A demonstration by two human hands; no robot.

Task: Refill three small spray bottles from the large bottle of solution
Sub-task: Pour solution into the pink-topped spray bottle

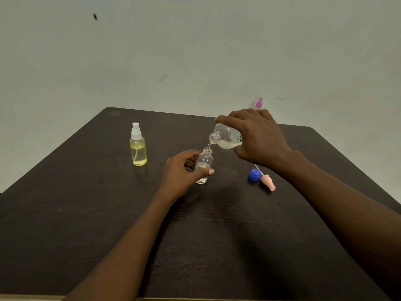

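1. head view: my left hand [184,170] curls round the clear bottle [205,161], thumb across its front and fingers behind. the bottle stands upright and uncapped near the middle of the table [86,213].
2. my right hand [258,137] grips the big bottle [227,136] from above, fingers wrapped over its body. it is tilted, with its open mouth just above the clear bottle's neck and a thin stream running between them.
3. the clear bottle holds some liquid.
4. the yellow bottle [138,148], white sprayer on, stands upright well to the left.
5. the blue cap [254,174] and pink sprayer [268,182] lie just beside each other below my right wrist.
6. a purple-top bottle [258,103] shows behind my right hand, mostly hidden.
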